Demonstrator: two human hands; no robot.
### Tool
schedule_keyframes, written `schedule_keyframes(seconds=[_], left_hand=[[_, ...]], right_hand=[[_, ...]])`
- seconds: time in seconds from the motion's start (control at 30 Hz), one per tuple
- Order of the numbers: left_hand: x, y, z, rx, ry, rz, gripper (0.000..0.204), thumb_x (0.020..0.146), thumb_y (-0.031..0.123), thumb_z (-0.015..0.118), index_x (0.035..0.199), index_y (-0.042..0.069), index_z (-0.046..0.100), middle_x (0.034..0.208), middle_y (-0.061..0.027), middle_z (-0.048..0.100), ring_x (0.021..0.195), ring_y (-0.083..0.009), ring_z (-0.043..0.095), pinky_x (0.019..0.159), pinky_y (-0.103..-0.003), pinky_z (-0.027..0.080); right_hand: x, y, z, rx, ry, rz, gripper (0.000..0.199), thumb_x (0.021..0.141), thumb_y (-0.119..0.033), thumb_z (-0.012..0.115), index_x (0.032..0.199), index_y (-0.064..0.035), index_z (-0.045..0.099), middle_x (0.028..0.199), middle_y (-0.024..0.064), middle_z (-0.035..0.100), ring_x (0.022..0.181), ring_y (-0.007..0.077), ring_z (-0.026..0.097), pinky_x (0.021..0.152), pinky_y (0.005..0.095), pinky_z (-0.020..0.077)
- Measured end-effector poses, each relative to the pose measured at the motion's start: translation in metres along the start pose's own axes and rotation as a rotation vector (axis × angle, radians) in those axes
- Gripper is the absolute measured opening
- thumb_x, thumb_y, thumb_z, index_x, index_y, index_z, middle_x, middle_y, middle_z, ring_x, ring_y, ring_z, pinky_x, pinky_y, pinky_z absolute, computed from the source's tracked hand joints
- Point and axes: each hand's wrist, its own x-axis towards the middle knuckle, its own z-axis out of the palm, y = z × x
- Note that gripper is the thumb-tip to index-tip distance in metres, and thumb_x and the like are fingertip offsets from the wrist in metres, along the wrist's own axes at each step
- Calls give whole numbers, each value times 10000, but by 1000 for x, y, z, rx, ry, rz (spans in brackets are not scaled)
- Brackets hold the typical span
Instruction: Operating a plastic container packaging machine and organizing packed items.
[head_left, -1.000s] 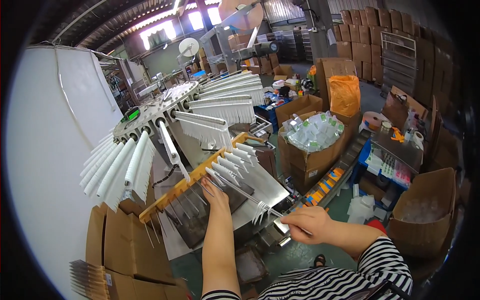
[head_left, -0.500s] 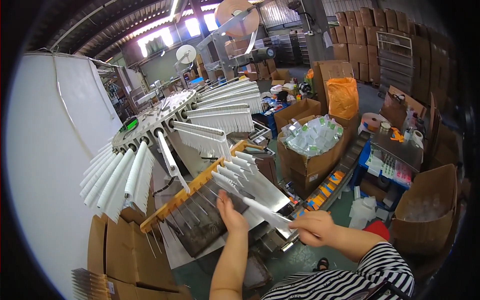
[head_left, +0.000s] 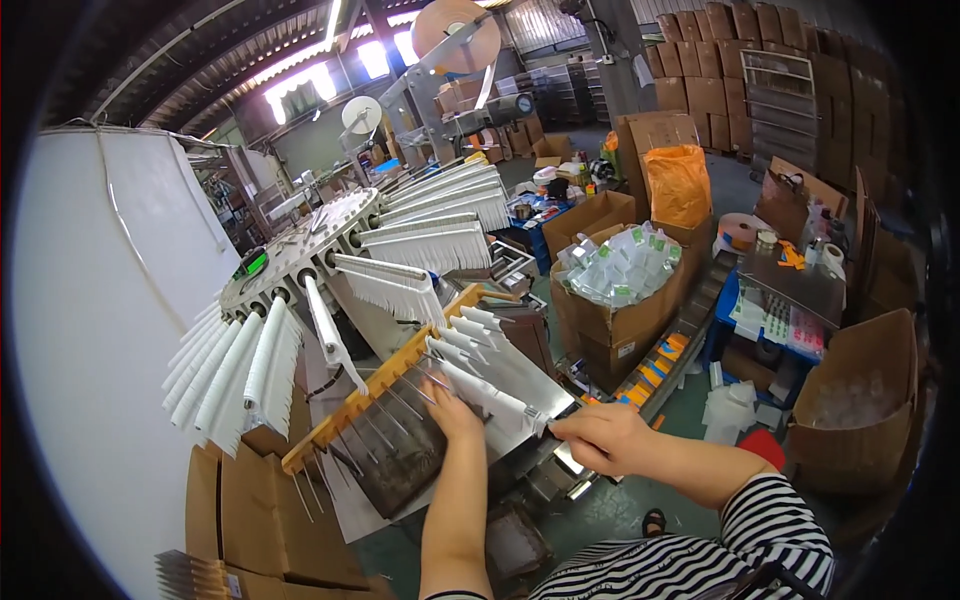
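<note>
the long white fringed plastic sleeve [head_left: 490,393], pinched at its end by the closed right hand [head_left: 605,440], may tear on the thin metal pins [head_left: 385,425] if pulled askew while the flat left hand [head_left: 452,408] presses it.

We count two hands at the wooden rack [head_left: 370,385]: the left hand [head_left: 452,408] on its metal pins, the right hand [head_left: 603,438] at its lower end, gripping one white tube [head_left: 490,395]. About five more white tubes sit on the rack's upper pins. Right of the rack stands one open carton of clear packets [head_left: 622,268], and behind that, one orange bag [head_left: 676,184].
</note>
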Motion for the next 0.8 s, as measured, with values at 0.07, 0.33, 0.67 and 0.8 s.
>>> schedule_keyframes(seconds=[0.07,0.33,0.67,0.8], left_hand=[[-22,1,1,40,3,84,190,776,121,392,853,-24,488,944,-100,441,918,-186,397,812,-298,300],[30,-33,8,-259,51,-354,269,763,197,378,972,56,470,977,-63,470,906,-157,431,803,-282,323],[22,-15,27,-556,-172,-462,317,668,284,404,915,101,478,918,-49,494,880,-213,465,820,-362,342],[6,-2,36,-336,-76,-366,384,736,346,378,1009,79,418,1054,-96,430,945,-274,436,793,-429,371]], right_hand=[[-10,3,-5,35,67,-56,207,605,3,519,811,1,541,666,97,559,556,216,547,503,274,447],[-22,-8,-34,-30,86,6,217,573,27,507,785,-1,542,625,87,554,521,202,543,476,270,441],[6,-3,-16,-23,-43,73,148,710,-136,548,796,-18,527,632,93,530,549,227,529,504,307,430],[-1,5,-5,46,100,82,117,771,-127,476,784,-18,516,663,98,501,585,245,497,525,317,403]])
